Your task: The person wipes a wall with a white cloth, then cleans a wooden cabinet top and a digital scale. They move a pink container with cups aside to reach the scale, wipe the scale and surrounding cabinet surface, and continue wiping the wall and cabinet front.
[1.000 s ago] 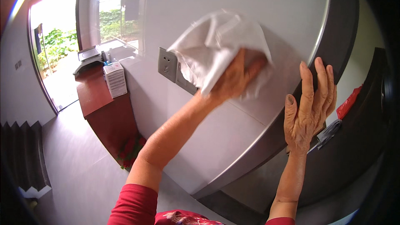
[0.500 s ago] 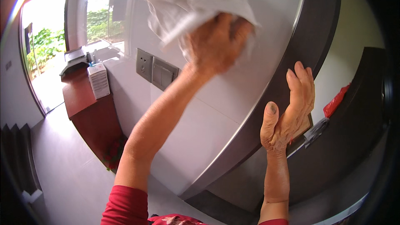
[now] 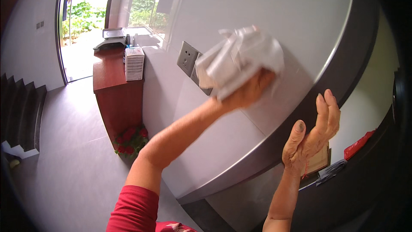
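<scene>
My left hand is pressed against a white cloth that lies bunched on a glossy pale wall. The cloth covers most of the fingers, and the hand is a little blurred. Part of the cloth hangs over a grey socket and switch plate. To the right, my right hand is raised beside the dark wall edging. It holds nothing, its thumb and fingers apart.
A reddish-brown wooden desk stands left, bearing a white box and a scale-like device. Red flowers are at its foot. Dark steps rise at far left by an open doorway. A red packet lies right.
My left hand has moved the cloth down the wall, toward the switch plate, and the cloth is more bunched. My right hand keeps its pose. The view has turned left.
</scene>
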{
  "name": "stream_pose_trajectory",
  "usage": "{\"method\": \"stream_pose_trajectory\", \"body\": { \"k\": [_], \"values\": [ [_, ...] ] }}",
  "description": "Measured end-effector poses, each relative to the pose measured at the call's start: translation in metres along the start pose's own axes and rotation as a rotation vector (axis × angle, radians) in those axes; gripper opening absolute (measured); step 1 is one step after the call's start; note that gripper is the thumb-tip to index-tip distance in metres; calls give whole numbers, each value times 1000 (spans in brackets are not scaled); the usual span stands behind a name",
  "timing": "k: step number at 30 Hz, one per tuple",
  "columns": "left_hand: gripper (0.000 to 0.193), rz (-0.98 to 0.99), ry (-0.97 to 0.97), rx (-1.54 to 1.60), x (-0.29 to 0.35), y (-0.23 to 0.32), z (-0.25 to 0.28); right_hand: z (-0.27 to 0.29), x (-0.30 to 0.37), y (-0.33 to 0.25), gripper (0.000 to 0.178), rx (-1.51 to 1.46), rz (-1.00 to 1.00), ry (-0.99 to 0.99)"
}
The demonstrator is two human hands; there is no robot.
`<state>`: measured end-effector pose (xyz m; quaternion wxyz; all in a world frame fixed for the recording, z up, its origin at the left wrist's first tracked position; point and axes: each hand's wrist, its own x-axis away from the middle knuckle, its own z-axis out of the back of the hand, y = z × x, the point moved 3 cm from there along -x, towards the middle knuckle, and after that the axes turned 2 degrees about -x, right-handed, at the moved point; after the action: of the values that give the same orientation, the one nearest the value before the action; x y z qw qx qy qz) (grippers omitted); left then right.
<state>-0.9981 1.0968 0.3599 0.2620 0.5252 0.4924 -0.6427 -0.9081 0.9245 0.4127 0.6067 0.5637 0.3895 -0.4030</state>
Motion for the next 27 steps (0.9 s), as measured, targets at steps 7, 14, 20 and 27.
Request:
{"method": "stream_pose_trajectory", "body": {
  "k": [7,14,20,27],
  "values": [
    [56,621,72,937,-49,-129,-45,-2,3,7,46,15,57,-33],
    [45,210,74,260,14,-209,-103,-2,7,10,46,99,26,-78],
    [45,555,-49,408,97,-276,-171,6,9,10,52,313,-46,-138],
    [46,687,-232,198,138,-292,-183,-1,5,11,43,392,83,-162]
  ]
}}
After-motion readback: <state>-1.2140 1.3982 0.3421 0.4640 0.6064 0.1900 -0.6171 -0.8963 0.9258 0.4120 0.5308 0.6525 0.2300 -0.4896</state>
